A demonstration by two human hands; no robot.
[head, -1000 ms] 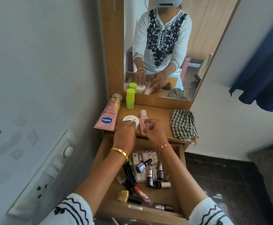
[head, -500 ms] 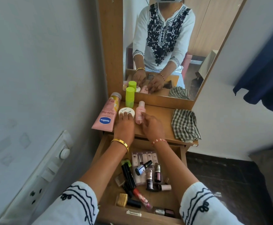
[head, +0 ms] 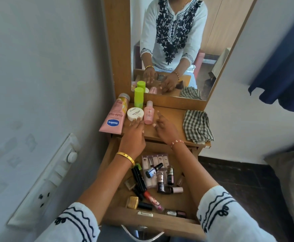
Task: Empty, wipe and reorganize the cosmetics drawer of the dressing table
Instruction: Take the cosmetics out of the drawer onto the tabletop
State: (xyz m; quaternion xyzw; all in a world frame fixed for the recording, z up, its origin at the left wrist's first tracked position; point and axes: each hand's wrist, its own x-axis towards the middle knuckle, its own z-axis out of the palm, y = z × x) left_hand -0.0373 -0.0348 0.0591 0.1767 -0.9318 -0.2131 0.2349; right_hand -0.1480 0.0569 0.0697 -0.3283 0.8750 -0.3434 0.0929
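Both hands reach over the open drawer point(head: 153, 222) to the dressing table top point(head: 170, 123). The left hand point(head: 134, 137) lies flat with straight fingers, its fingertips touching the near edge of a round white jar point(head: 135, 114) marked as nail polish remover; the fingers hold nothing. The right hand point(head: 167, 130) is spread and relaxed, fingers loosely apart, just to the right of a small pink bottle point(head: 148, 112) that lies on the top. It seems to sit a little apart from the bottle, though the view does not settle whether a fingertip brushes it.

The jar and the pink bottle lie side by side near the back left corner of the top. To their left a pink lotion tube point(head: 114, 117) runs along the left edge, its cap toward the mirror point(head: 177, 49). A green bottle point(head: 139, 96) stands upright behind the jar, against the mirror frame. A checked cloth point(head: 197, 126) lies crumpled at the right edge of the top.

The drawer is pulled out beneath the forearms and holds many cosmetics: a pack of small tubes point(head: 155, 163) at the back, nail polish bottles point(head: 161, 182) in the middle, black pencils point(head: 139, 179) on the left, and a gold box point(head: 132, 202) near the front edge.
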